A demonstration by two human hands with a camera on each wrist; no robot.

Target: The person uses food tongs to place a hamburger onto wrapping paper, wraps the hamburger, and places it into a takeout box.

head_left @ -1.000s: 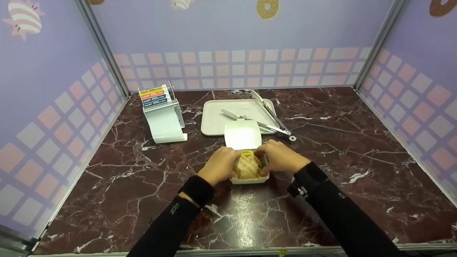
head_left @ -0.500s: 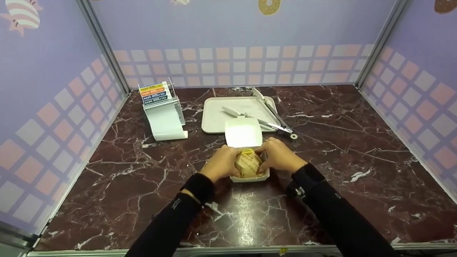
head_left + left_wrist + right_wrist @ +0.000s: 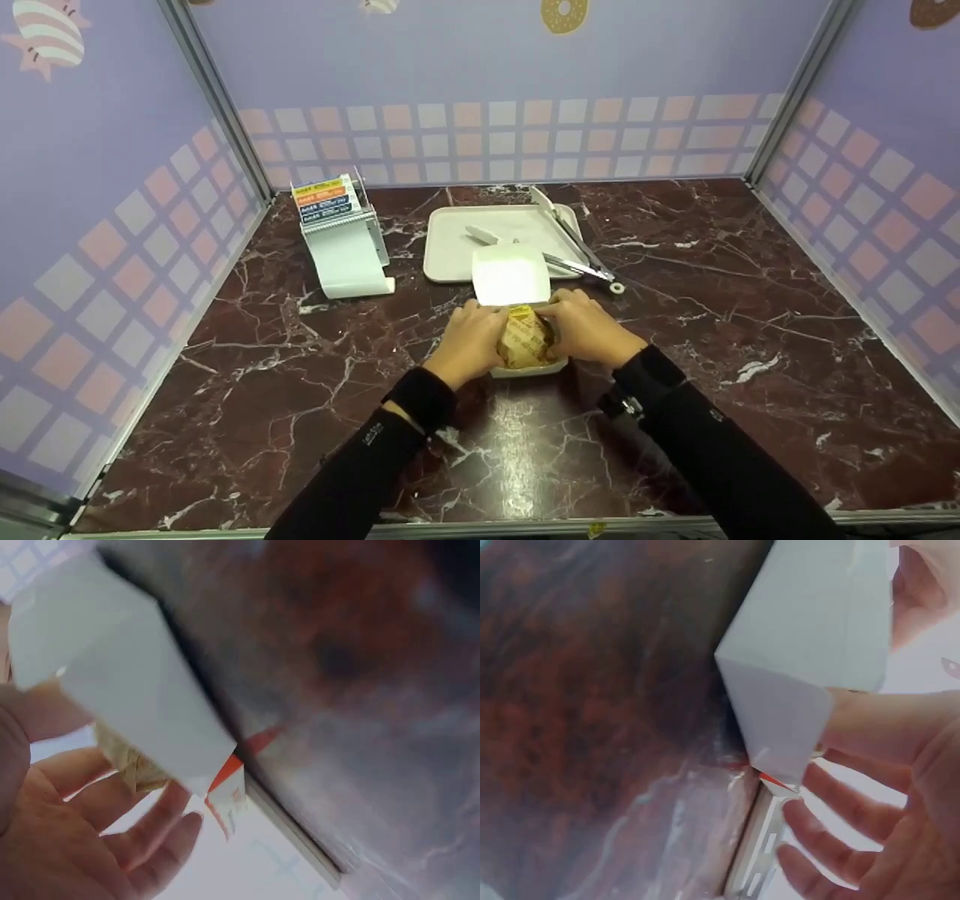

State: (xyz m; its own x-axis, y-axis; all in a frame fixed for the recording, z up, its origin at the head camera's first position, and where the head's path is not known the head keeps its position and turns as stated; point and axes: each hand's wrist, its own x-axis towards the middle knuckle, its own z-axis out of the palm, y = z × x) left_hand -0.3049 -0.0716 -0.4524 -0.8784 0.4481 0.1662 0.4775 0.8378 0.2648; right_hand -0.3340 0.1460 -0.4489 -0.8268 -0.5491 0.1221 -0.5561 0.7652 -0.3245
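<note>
A burger wrapped in printed tan paper [image 3: 523,341], with a yellow label at its far end, sits in the base of a white clamshell burger box [image 3: 511,277] whose lid stands open at the back. My left hand [image 3: 469,341] grips the wrapped burger from the left, and my right hand [image 3: 589,326] grips it from the right. In the left wrist view, the thumb reaches over the box wall [image 3: 142,682] while the fingers curve towards the tan paper. The right wrist view shows the right thumb going over the box edge [image 3: 780,712]; most of the burger is hidden there.
Behind the box lies a cream tray [image 3: 450,244] with two pairs of tongs [image 3: 574,232] across it, their handles sticking out to the right. A label dispenser [image 3: 341,232] with a hanging white strip stands at the back left. Patterned walls enclose the dark marble table [image 3: 300,420].
The wrapped burger has shifted slightly up and away from the box's front edge, tilting a little. Both hands have moved slightly with it. The tray, tongs and dispenser stay put.
</note>
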